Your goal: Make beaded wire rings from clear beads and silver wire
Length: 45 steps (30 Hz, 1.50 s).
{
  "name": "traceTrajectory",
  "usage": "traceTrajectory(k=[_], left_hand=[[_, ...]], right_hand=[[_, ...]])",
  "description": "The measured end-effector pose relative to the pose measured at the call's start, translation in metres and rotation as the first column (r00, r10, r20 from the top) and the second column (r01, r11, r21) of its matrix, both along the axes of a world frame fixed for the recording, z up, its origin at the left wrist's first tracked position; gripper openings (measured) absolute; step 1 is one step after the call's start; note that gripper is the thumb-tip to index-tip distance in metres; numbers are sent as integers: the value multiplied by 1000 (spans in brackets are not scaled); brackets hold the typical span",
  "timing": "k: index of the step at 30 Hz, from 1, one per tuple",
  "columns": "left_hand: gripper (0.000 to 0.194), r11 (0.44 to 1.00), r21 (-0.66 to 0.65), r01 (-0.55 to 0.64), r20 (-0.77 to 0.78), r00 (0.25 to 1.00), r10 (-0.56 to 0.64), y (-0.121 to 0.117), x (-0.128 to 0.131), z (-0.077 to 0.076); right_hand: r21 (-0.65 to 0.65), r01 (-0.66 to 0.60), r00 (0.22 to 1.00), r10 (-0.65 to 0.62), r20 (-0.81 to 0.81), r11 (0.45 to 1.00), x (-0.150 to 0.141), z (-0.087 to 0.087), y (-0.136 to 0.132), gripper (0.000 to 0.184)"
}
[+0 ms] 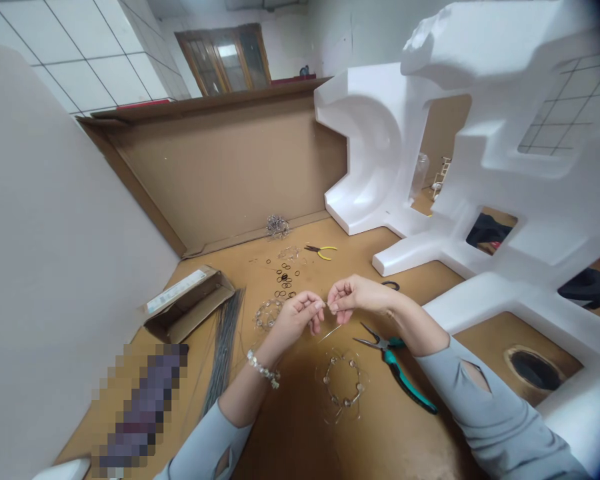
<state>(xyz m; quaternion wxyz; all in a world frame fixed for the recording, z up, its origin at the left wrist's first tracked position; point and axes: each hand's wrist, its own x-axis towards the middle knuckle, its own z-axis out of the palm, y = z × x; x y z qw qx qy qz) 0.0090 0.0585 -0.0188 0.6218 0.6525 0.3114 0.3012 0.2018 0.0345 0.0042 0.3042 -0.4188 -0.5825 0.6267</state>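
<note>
My left hand (305, 311) and my right hand (344, 298) meet over the middle of the tabletop, fingertips almost touching. Both are closed in a pinch on a thin silvery wire (331, 333), whose end sticks out below the fingers. Most of it is hidden by them. Below lies a ring of wire with clear beads (347, 402). Another beaded wire ring (267, 315) sits partly behind my left hand. Teal-handled long-nose pliers (405, 380) rest beside my right forearm, jaws apart.
Straight wires (225, 347) lie in a bundle by an open cardboard box (190, 303). Behind my hands are small dark rings (284, 277), yellow-handled pliers (325, 252) and a tangled wire pile (278, 227). White foam packing (400, 220) stands at right, a cardboard wall (230, 173) at the back.
</note>
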Motion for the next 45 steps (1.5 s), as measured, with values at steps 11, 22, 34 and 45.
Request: traceTrajectory(k=[11, 22, 34, 45], left_hand=[[30, 995, 96, -18, -103, 994, 28, -1, -2, -1], [29, 998, -5, -59, -44, 997, 59, -4, -2, 0], [19, 987, -149, 68, 65, 996, -59, -13, -6, 10], [14, 916, -297, 270, 239, 950, -202, -18, -9, 17]], right_hand=[[30, 92, 991, -94, 97, 995, -11, 4, -5, 21], [441, 21, 306, -425, 852, 897, 15, -11, -107, 42], [390, -124, -68, -400, 914, 912, 17, -45, -128, 27], [706, -485, 66, -783, 619, 517, 44, 20, -124, 28]])
